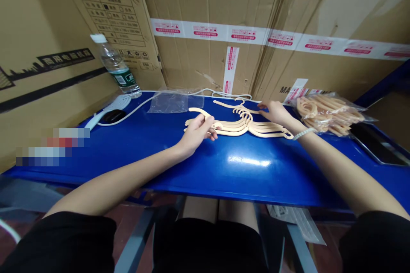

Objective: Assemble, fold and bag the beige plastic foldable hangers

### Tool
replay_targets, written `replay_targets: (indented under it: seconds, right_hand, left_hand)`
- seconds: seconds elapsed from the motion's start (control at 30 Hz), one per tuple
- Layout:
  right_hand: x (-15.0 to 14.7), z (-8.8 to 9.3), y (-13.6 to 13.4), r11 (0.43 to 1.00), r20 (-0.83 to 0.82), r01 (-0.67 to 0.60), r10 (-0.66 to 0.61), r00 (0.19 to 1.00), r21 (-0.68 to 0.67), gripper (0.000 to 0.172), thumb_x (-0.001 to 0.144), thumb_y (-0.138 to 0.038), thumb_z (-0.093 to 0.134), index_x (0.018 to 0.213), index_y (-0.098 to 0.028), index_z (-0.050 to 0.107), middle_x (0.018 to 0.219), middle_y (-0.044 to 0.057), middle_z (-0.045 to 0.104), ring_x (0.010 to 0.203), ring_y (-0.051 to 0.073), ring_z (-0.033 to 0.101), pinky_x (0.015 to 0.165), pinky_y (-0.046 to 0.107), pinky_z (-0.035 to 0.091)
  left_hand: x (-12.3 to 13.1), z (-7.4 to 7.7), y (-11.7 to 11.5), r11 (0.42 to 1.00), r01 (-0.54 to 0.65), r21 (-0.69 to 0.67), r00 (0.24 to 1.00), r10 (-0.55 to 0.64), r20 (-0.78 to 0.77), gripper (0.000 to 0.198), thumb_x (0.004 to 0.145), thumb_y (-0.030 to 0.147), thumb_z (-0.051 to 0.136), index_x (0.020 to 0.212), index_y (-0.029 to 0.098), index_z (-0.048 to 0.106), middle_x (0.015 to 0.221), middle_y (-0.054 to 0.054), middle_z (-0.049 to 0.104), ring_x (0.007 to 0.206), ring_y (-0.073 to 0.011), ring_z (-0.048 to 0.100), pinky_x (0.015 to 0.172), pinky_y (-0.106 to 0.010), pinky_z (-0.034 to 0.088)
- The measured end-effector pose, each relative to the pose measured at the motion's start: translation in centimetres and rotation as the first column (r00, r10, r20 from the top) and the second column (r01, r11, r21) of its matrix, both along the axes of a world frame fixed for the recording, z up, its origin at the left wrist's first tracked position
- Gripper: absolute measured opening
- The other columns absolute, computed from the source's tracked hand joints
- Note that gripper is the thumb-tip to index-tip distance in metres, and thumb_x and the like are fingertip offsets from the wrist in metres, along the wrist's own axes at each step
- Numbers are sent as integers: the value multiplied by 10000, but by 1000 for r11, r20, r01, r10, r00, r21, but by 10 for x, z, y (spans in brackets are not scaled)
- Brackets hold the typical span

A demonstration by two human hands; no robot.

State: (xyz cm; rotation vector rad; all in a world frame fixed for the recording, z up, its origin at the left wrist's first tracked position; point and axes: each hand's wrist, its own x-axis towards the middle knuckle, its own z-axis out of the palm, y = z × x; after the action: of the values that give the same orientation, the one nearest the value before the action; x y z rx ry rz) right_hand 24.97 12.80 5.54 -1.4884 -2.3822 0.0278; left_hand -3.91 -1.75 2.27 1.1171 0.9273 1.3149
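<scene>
A stack of cream plastic hangers (246,126) lies on the blue table (243,166), hooks pointing toward the back. My left hand (197,132) is closed around the left ends of the hangers. My right hand (276,113) rests on the right side of the stack with its fingers pressed flat on the arms. One single hanger (229,105) lies just behind the stack, apart from it.
A clear bag of more cream hangers (326,114) lies at the right. An empty clear bag (173,102), a water bottle (117,68), a white cable and power strip (110,108) stand at back left. A dark tray (378,143) sits far right. Cardboard boxes (224,21) wall in the back.
</scene>
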Motion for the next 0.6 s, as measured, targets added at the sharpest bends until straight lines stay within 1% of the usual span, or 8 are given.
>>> replay_targets:
  seconds: [0.1,0.2,0.27,0.33,0.4,0.5,0.6]
  right_hand:
    - [12,-12,13,1000,33,4,-3,999,-30,96,764,-186,676,812,-166,757,901,103,787,849,254,723,786,319,527]
    - [14,-13,14,999,33,10,-9,999,-31,85,786,-218,661,779,-183,738,818,65,779,765,227,715,714,295,517]
    - [14,-6,13,999,24,8,-7,1000,-33,83,793,-223,657,792,-184,730,785,56,771,742,221,716,693,287,511]
    - [15,4,11,999,11,-7,8,1000,-34,77,801,-229,658,807,-187,722,765,50,763,739,220,717,690,283,506]
    - [18,15,4,1000,-4,-19,19,1000,0,66,802,-239,665,810,-192,711,745,47,749,731,226,711,686,292,500]
    - [22,27,-14,994,-51,-3,9,999,110,51,780,-253,685,799,-205,686,720,49,720,703,239,686,673,320,488]
    - [26,31,-41,985,-150,-13,39,988,173,70,784,-285,681,830,-233,671,742,51,705,696,241,667,668,341,490]
  left_hand:
    - [-10,7,10,998,-60,1,998,60,22,284,943,364,652,858,174,458,750,-15,683,515,-93,625,513,-216,489]
    - [-18,12,18,995,-99,4,995,99,33,237,941,291,657,870,172,465,734,-1,673,507,-86,619,527,-216,499]
    - [-22,15,22,992,-127,-4,991,127,46,217,927,227,666,853,167,471,716,6,663,509,-80,612,527,-206,491]
    - [-24,18,24,989,-151,-13,986,151,71,219,908,159,669,814,161,471,702,8,657,517,-72,601,530,-196,479]
    - [-25,19,25,986,-166,-15,981,166,96,217,886,101,666,784,154,482,698,7,654,526,-65,590,544,-194,477]
    - [-26,19,25,985,-175,-9,978,174,113,147,855,69,677,799,129,555,715,1,652,552,-62,581,564,-197,473]
    - [-26,16,25,986,-166,-30,977,169,134,111,814,90,730,839,111,624,746,-9,657,594,-65,582,590,-199,468]
